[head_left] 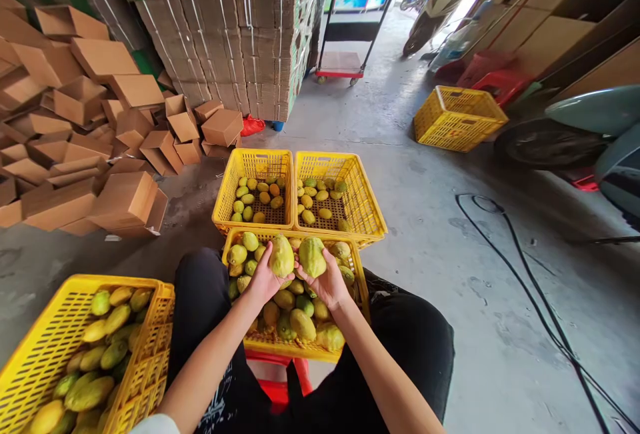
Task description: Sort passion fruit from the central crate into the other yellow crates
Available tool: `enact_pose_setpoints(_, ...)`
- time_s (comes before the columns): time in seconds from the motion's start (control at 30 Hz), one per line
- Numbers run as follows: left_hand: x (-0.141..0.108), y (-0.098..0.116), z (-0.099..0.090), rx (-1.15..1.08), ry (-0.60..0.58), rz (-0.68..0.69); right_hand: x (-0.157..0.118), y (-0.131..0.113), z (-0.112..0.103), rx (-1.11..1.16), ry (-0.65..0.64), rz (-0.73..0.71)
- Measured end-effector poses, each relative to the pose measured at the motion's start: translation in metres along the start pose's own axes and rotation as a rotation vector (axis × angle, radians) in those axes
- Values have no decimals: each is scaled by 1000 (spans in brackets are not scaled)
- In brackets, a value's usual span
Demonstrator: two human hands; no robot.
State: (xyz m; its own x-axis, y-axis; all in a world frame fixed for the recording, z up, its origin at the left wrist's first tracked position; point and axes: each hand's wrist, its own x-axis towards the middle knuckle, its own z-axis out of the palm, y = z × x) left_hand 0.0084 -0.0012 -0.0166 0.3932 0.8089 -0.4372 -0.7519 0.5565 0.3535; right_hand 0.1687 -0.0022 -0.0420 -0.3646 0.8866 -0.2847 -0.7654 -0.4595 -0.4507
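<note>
My left hand grips a yellow-green papaya. A second, greener papaya is held in my right hand. Both fruits are close side by side above a yellow crate between my knees, which is full of green and yellow papayas. Just beyond it stand two more yellow crates, the far left one and the far right one, each with a partial layer of fruit on its bottom.
At lower left a yellow crate holds longer papayas. Cardboard boxes lie heaped at left beside strapped cardboard stacks. A hand trolley, another yellow crate, a black cable and a scooter are farther off.
</note>
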Motion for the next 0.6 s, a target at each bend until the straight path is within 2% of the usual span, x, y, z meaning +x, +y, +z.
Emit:
enact_pose_setpoints(0.2, 0, 1, -5, -8, 13, 19, -1, 0, 4, -32, 17, -48)
enact_pose_setpoints(0.43, -4, 0, -1, -142, 19, 167, -9, -11, 18, 60, 12, -105)
enact_pose_setpoints(0.6, -3, 0, 0, -110, 5, 182, -8, -10, 20, 70, 23, -119)
